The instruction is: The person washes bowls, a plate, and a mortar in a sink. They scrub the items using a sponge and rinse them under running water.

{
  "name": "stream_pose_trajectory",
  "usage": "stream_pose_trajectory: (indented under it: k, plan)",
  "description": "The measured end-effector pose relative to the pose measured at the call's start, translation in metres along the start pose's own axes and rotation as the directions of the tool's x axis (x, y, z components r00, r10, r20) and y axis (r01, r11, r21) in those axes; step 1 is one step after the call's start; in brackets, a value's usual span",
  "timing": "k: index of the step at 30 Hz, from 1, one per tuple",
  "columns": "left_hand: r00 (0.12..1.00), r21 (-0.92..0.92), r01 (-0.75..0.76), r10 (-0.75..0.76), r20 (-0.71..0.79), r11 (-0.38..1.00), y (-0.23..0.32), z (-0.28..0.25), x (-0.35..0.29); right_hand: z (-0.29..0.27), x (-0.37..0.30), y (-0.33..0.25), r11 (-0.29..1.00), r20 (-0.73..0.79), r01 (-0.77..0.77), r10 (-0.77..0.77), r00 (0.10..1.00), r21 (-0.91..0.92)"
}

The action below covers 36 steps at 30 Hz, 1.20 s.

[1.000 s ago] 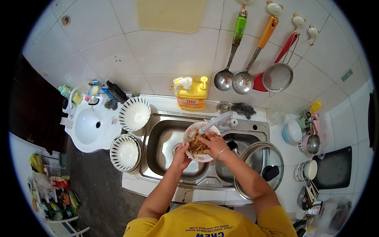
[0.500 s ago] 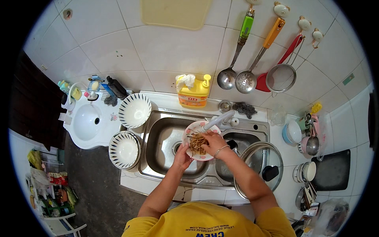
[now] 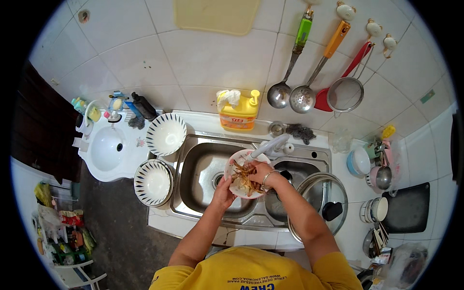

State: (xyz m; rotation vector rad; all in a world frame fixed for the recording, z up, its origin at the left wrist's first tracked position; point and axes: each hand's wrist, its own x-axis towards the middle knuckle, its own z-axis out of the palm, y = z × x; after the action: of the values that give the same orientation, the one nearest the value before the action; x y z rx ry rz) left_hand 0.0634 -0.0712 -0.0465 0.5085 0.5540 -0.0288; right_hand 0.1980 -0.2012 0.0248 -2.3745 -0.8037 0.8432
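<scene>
Over the right side of the large sink basin (image 3: 193, 169), my left hand (image 3: 223, 193) grips the near left rim of a white bowl with pink marks (image 3: 234, 164). Inside the bowl lie thin brown strips, like dried stalks (image 3: 243, 175). My right hand (image 3: 262, 175) reaches in from the right, its fingers curled among the strips and partly hidden by them. A bracelet circles the right wrist. Just above the bowl is the pale faucet spout (image 3: 263, 147); whether water runs is hard to make out.
Left of the sink stand patterned bowls (image 3: 152, 183) and another bowl (image 3: 166, 134). A glass lid (image 3: 333, 193) overlaps the smaller basin at right. Behind the sink sits a yellow pump bottle (image 3: 239, 113). A ladle (image 3: 279, 95), skimmer (image 3: 303, 99) and strainer (image 3: 345, 94) hang on the wall.
My right hand has shifted slightly within the bowl, and the brown strips lie looser and more spread out. The left hand stays on the rim.
</scene>
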Motion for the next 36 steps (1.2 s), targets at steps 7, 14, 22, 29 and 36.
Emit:
stream_pose_trajectory:
  k: [7, 14, 22, 29, 36]
  plan:
    - [1.0, -0.037, 0.002, -0.002, 0.0, 0.999, -0.002, -0.008, 0.004, 0.01, -0.021, 0.0, 0.949, -0.192, 0.188, -0.239, 0.952, -0.254]
    - [0.997, -0.027, 0.083, -0.083, 0.005, 0.996, -0.003, -0.008, 0.006, 0.027, -0.007, 0.0, 0.975, -0.05, -0.031, 0.02, 0.999, -0.221]
    - [0.996, 0.011, 0.059, -0.06, 0.07, 0.998, 0.0, -0.013, 0.011, -0.001, -0.001, 0.018, 0.998, 0.028, 0.056, -0.057, 0.998, 0.027]
    - [0.991, -0.031, 0.034, -0.03, 0.128, 0.999, -0.006, -0.01, 0.015, 0.021, -0.002, 0.019, 0.955, -0.318, 0.233, -0.281, 0.905, -0.182]
    - [0.999, 0.056, -0.021, 0.019, 0.036, 0.998, -0.008, 0.009, 0.005, 0.049, -0.012, -0.006, 0.929, -0.276, -0.017, -0.092, 0.957, -0.37]
